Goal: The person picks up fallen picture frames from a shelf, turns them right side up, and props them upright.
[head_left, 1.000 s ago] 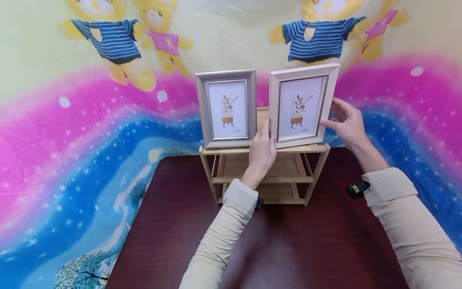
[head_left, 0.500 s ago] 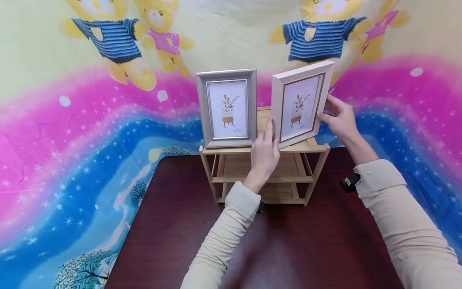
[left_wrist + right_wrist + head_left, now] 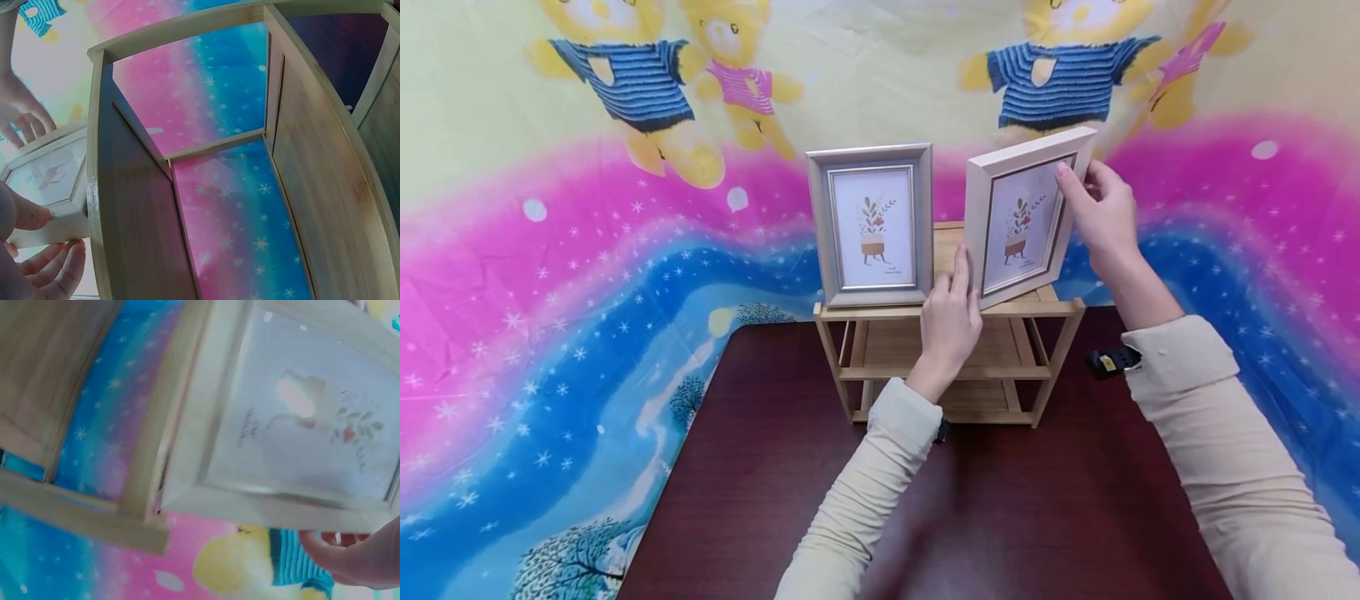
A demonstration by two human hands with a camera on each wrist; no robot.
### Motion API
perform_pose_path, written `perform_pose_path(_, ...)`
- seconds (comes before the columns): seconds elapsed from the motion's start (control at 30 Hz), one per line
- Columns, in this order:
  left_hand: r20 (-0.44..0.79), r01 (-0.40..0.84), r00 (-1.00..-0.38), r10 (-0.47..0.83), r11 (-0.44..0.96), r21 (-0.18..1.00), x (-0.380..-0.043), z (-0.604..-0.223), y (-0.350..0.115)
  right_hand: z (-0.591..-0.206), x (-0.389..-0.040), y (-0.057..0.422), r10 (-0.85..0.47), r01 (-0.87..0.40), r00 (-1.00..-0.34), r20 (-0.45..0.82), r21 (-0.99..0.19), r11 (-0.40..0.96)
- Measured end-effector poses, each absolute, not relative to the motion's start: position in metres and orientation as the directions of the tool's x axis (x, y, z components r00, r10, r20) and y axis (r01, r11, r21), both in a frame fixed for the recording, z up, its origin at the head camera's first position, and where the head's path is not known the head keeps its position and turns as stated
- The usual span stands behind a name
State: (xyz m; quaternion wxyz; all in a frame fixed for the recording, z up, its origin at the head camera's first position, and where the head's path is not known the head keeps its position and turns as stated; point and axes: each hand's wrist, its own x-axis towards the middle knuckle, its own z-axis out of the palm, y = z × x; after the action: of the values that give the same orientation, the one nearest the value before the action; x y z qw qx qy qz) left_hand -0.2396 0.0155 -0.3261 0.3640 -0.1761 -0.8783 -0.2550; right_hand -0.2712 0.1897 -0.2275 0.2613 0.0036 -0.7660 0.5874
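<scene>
A cream picture frame (image 3: 1018, 225) with a potted-plant print stands on the top of a small wooden shelf (image 3: 947, 372), turned at an angle with its right side farther back. My left hand (image 3: 951, 325) grips its lower left side; in the left wrist view, thumb and fingers (image 3: 59, 269) lie on opposite faces of the border. High on the right side, my right hand (image 3: 1103, 212) pinches the border, thumb on the front, the other fingers partly hidden behind. Beside it on the left, a silver-grey picture frame (image 3: 871, 225) with the same print stands upright, facing forward.
The shelf has lower tiers with side rails (image 3: 81, 509) and rests on a dark red-brown table (image 3: 760, 467). Close behind hangs a colourful cloth backdrop (image 3: 625, 275) with bears and snowflakes. A black wrist camera (image 3: 1112, 362) sits at the right cuff.
The cream frame has turned, its right side swinging backward. My right hand has shifted its hold from the lower right side up toward the upper right. The silver-grey frame stays put.
</scene>
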Motion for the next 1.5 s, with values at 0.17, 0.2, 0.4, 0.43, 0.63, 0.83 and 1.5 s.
perform_pose_path(0.17,0.759,0.501,-0.642,0.110,0.810,0.306,-0.237,-0.328,0.019,-0.221,-0.271,0.182,0.312,-0.285,-0.871,0.380,-0.907,0.310)
perform_pose_path(0.2,0.766,0.501,-0.633,0.108,0.811,0.300,-0.237,-0.328,0.019,-0.219,-0.271,0.181,0.314,-0.280,-0.872,0.375,-0.909,0.309)
perform_pose_path(0.4,0.796,0.499,-0.595,0.109,0.827,0.259,-0.233,-0.331,0.025,-0.210,-0.275,0.174,0.321,-0.231,-0.887,0.332,-0.921,0.314)
perform_pose_path(0.43,0.800,0.495,-0.590,0.110,0.832,0.251,-0.233,-0.332,0.026,-0.209,-0.275,0.173,0.321,-0.221,-0.890,0.323,-0.923,0.316)
perform_pose_path(0.63,0.825,0.482,-0.556,0.100,0.848,0.221,-0.230,-0.333,0.031,-0.202,-0.281,0.167,0.301,-0.174,-0.915,0.267,-0.937,0.302)
perform_pose_path(0.83,0.837,0.483,-0.540,0.086,0.847,0.224,-0.229,-0.335,0.033,-0.201,-0.286,0.164,0.290,-0.171,-0.929,0.229,-0.962,0.214)
perform_pose_path(1.5,0.722,0.713,-0.645,0.252,0.539,0.449,-0.251,-0.326,0.015,-0.202,-0.304,0.167,0.168,-0.218,-0.967,0.191,-0.964,-0.155)
